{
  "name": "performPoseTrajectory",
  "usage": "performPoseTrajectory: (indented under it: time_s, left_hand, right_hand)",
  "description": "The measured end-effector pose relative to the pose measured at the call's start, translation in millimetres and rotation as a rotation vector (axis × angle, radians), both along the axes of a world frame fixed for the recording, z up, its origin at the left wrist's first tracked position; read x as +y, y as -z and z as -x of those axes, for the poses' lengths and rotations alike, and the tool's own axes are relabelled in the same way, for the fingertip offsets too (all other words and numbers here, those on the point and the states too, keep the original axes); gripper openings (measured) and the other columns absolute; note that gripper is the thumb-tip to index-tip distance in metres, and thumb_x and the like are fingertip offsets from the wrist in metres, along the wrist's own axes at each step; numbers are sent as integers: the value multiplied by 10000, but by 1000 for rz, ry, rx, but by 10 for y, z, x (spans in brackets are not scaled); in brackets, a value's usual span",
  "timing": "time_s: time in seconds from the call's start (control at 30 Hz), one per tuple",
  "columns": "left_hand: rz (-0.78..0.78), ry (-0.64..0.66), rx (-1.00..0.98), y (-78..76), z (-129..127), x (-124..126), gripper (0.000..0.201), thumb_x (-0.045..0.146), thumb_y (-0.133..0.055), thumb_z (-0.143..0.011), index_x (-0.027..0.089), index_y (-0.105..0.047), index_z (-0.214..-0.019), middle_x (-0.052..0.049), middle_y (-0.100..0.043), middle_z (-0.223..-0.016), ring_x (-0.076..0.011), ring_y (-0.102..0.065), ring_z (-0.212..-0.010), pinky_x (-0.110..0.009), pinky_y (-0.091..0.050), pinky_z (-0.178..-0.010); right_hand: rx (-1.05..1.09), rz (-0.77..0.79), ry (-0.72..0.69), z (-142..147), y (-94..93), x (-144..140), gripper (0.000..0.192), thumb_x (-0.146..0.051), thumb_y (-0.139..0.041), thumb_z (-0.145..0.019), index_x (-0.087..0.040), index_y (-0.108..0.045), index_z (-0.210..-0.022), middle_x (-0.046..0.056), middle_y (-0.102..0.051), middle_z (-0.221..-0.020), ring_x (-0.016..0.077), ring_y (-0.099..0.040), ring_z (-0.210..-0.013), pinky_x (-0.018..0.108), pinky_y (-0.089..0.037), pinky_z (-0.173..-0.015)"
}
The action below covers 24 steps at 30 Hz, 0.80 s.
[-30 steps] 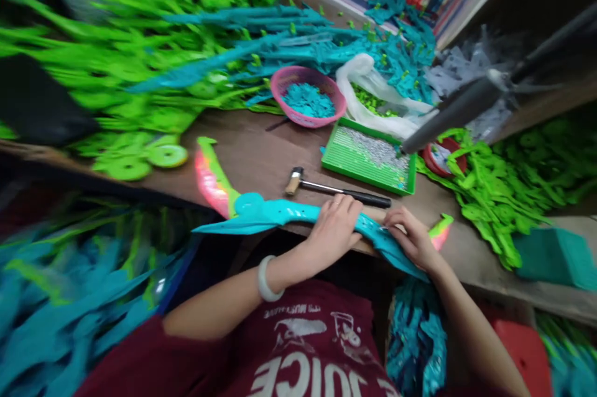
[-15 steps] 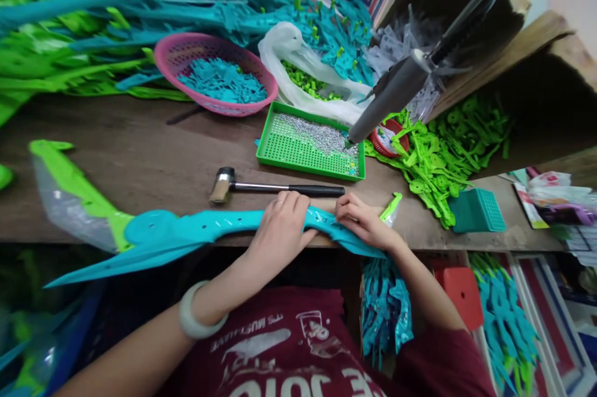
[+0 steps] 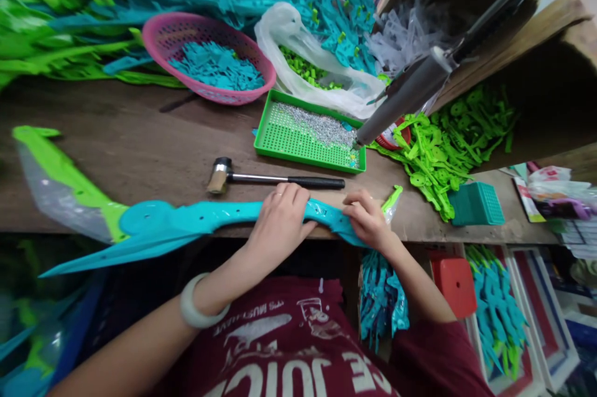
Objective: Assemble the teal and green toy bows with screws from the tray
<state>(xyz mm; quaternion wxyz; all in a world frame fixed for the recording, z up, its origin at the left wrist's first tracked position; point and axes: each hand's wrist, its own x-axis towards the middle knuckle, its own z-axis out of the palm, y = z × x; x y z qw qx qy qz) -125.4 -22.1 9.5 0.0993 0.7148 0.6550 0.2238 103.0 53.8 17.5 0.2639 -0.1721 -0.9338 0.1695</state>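
At the near table edge our left hand wraps its fingers over the long turquoise toy blade, which lies along the wooden table. Our right hand pinches the blade's right end, fingertips pressed on the plastic. Just beyond our hands lies a small hammer. Farther back we see a green tray of silver bits, then a pink basket of turquoise pieces.
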Motion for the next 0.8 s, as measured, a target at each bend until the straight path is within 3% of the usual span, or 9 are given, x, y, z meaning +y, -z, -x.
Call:
performPoseTrajectory:
  time_s: [0.07, 0.13, 0.27, 0.4, 0.53, 0.6, 0.67, 0.73, 0.8]
  left_hand:
    - [16, 7, 8, -23, 5, -1, 346, 237, -827, -765, 150, -565, -973, -146, -629, -1030, -353, -586, -1044, -444, -520, -851]
    - [40, 21, 24, -42, 11, 5, 353, 254, -829, -769, 146, -566, -978, -154, -629, -1042, -362, -584, -1057, -451, -518, -863]
    - [78, 58, 66, -46, 17, 26, 357, 286, -806, -796, 144, -562, -1013, -158, -622, -1059, -370, -578, -1059, -454, -518, -844]
    - [59, 75, 93, -19, 16, 34, 374, 302, -801, -801, 147, -553, -1034, -154, -619, -1062, -368, -573, -1058, -446, -517, -835]
    - [20, 69, 85, -9, 19, 35, 340, 301, -791, -808, 157, -555, -1007, -143, -622, -1023, -359, -583, -1024, -448, -516, -826]
    - [14, 73, 72, -14, 22, 34, 327, 284, -792, -803, 157, -560, -996, -143, -623, -1018, -356, -585, -1018, -449, -515, -831]
    - [22, 79, 62, -19, 23, 33, 328, 272, -796, -796, 150, -565, -994, -148, -624, -1021, -359, -587, -1024, -451, -515, -837]
    - [33, 78, 59, -19, 25, 32, 337, 271, -800, -792, 143, -571, -1004, -154, -624, -1032, -365, -586, -1031, -458, -515, -843]
    - [36, 71, 56, -13, 27, 32, 325, 274, -784, -806, 145, -572, -1016, -156, -625, -1041, -369, -586, -1033, -467, -515, -844]
  right_hand:
    - [111, -107, 20, -191, 177, -348, 120, -190, -528, -959, -247, -633, -977, 90, -638, -975, 216, -616, -843, 373, -546, -720]
    - [81, -96, 13, -342, 354, -766, 115, -244, -541, -954, -252, -643, -1007, 78, -652, -918, 211, -622, -771, 366, -551, -655]
    - [-350, 47, 102, -398, 567, -1351, 216, -185, -466, -998, -160, -603, -1163, 97, -667, -944, 178, -634, -808, 296, -556, -645]
    - [-470, -88, -111, -339, 665, -1404, 246, -113, -385, -1022, -158, -609, -1112, 107, -705, -1038, 183, -633, -856, 293, -536, -616]
    - [-399, -161, -171, -300, 703, -1300, 286, -95, -355, -1019, -181, -617, -943, 72, -702, -885, 181, -616, -760, 299, -496, -554]
    - [-330, -165, -176, -275, 608, -1227, 302, -114, -329, -1035, -182, -610, -948, 55, -685, -828, 169, -591, -693, 290, -479, -529]
    - [-253, -139, -133, -229, 385, -1088, 286, -143, -307, -1054, -166, -590, -1013, 63, -678, -855, 157, -596, -716, 272, -504, -573]
    - [-161, -43, -64, -143, 73, -836, 220, -164, -341, -1062, -159, -560, -1079, 76, -672, -924, 151, -623, -827, 270, -541, -699]
    - [-43, 149, -44, -22, -222, -477, 116, -173, -458, -1044, -190, -567, -1081, 57, -672, -957, 155, -634, -917, 306, -538, -819]
